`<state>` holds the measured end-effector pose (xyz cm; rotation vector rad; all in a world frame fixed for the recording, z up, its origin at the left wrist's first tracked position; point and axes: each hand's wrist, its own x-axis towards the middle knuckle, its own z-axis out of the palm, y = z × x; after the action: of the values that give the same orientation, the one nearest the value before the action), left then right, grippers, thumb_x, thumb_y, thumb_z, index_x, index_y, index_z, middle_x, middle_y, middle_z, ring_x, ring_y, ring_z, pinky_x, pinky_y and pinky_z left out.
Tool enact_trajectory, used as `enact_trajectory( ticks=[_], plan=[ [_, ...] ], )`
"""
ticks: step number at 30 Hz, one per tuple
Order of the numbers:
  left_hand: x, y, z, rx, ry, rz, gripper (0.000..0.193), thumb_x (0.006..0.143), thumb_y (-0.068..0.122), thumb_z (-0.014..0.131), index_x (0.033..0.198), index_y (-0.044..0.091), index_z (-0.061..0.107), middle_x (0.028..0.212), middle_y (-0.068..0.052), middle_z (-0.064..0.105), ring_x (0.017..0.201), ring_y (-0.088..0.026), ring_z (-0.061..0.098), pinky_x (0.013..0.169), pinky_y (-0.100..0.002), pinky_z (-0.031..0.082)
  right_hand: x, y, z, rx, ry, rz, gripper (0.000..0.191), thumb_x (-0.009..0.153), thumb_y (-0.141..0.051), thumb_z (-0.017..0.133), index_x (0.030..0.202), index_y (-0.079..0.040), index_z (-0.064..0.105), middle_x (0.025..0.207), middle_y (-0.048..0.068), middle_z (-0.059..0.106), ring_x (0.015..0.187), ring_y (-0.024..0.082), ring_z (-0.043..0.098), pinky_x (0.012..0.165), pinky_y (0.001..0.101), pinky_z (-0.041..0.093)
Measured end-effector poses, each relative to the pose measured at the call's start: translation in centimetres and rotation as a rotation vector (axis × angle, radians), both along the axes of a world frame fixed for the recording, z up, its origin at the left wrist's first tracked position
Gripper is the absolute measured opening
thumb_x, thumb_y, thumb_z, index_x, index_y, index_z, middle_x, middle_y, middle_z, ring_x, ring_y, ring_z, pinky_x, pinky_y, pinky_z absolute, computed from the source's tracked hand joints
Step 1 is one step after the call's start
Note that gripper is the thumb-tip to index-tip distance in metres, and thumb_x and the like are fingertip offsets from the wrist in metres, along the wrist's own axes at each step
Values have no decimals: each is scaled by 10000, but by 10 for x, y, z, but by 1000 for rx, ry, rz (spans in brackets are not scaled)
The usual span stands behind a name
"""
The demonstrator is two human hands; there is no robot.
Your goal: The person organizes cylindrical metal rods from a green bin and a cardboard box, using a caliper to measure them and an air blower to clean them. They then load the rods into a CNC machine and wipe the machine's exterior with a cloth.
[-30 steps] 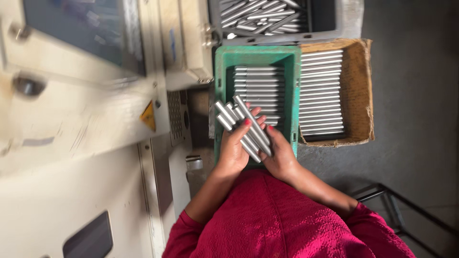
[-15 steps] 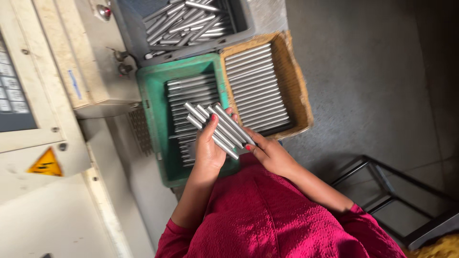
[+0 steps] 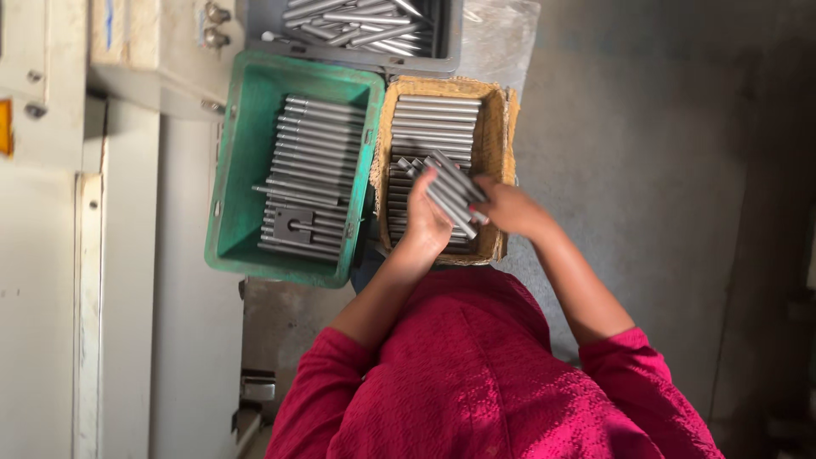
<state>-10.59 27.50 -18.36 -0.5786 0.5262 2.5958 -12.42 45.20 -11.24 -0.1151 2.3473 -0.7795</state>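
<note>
Leftmost, green crate noted w/ grey metal rods laid in rows inside. Next, cardboard box set just beside crate's right wall, also rod-filled. Over box's near half, rod bundle is held tilted. Left hand is clasped round bundle from below; right hand grips its right end. Grey tray of loose rods sits at far side.

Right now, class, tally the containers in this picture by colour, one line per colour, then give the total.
Green plastic crate: 1
Brown cardboard box: 1
Grey bin: 1
Total: 3
All three hold metal rods; the left hand and right hand hold a bundle of rods over the cardboard box.
</note>
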Motion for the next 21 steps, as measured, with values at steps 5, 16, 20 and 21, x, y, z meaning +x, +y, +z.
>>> enact_trajectory(
  ticks=[5, 16, 20, 21],
  plan=[
    [-31, 0, -19, -3, -156, 210, 707, 902, 640, 556, 1352, 95, 534, 1262, -158, 621, 1129, -354, 609, 939, -599, 483, -65, -10, -12, 37, 140, 215, 484, 905, -253, 655, 1356, -89, 589, 1106, 212, 736, 1064, 395, 675, 914, 491, 513],
    [55, -16, -34, -131, -234, 172, 837, 892, 510, 620, 1580, 129, 334, 1655, -112, 302, 1461, -300, 372, 1179, -487, 313, -56, -22, -8, 117, 544, 208, 463, 884, -188, 711, 1337, -120, 649, 1377, 132, 621, 1235, 362, 589, 1039, 453, 467],
    [57, -29, -6, -243, -194, 184, 726, 926, 410, 567, 1562, 121, 369, 1617, -101, 358, 1442, -276, 406, 1167, -456, 350, -24, -28, -19, 311, 695, 447, 495, 768, -276, 776, 1204, -69, 666, 1216, 160, 645, 1144, 352, 616, 990, 491, 482],
    [57, -32, 4, -258, -148, 186, 706, 937, 397, 548, 1556, 102, 376, 1605, -94, 385, 1432, -270, 421, 1160, -443, 359, -19, -32, -25, 320, 657, 446, 422, 806, -256, 764, 1178, -81, 666, 1179, 147, 650, 1117, 342, 631, 946, 484, 507]
  ],
)
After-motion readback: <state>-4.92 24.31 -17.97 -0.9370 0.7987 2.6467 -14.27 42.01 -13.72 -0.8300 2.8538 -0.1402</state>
